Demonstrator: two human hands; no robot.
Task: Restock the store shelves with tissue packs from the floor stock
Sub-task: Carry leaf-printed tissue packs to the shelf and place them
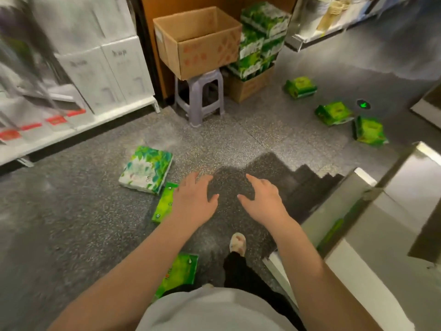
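Both hands reach forward above the speckled grey floor (71, 223), empty. The left hand (194, 199) has its fingers spread and relaxed, its grip loose on nothing; it hangs over a narrow green tissue pack (164, 203) lying on the floor. The right hand (261, 199) is likewise spread, grip slack, with only dark floor beneath.

Just left of the narrow pack lies a leaf-printed tissue pack (146, 169), flat. Another green pack (177, 274) lies nearer, beside the person's slippered foot (238, 243). Three more green packs (334, 113) are scattered far right, apart from one another.

Farther off, an open cardboard box (198, 41) sits on a plastic stool (199, 96). To its right, stacked green packs (260, 41) rise from a lower carton. A white shelf (71, 130) runs along the left.
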